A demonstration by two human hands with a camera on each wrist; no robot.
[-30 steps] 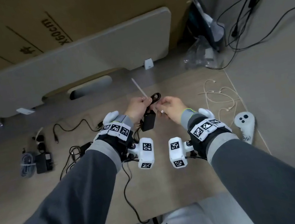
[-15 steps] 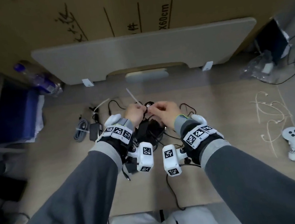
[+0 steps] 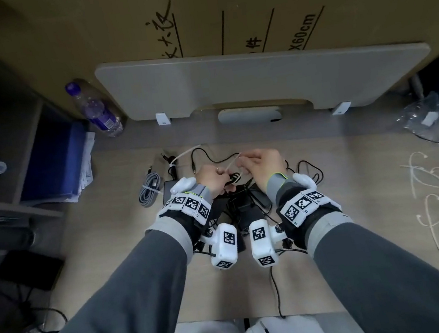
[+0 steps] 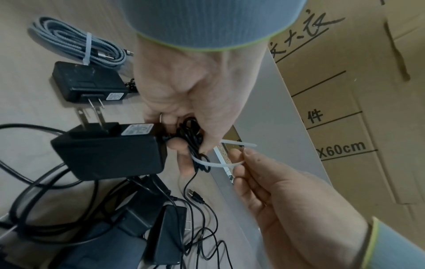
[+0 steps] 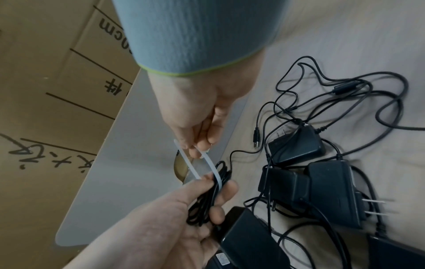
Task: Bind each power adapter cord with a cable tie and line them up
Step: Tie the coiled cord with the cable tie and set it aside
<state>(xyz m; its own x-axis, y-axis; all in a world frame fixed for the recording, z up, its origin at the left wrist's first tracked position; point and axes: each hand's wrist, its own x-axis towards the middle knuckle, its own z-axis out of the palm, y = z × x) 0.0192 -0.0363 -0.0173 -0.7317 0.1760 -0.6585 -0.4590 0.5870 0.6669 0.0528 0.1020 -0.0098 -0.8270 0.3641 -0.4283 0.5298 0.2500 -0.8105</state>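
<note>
The left hand [image 4: 190, 87] is gripping 1 coiled adapter cord [image 4: 195, 143] above the table [image 3: 104, 239], while right-hand fingers [image 5: 195, 145] are pinching the cable tie [image 5: 214, 169], looped but seemingly unfastened. 1 bound grey cable [image 4: 76, 43] is lying beside 1 adapter [image 4: 87, 81]; several loose adapters [image 5: 322, 191] are waiting.

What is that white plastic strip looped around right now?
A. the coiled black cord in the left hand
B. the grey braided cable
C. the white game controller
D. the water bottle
A: the white cable tie wraps the coiled black cord gripped by the left hand, while the right hand pinches the tie's ends.
</note>
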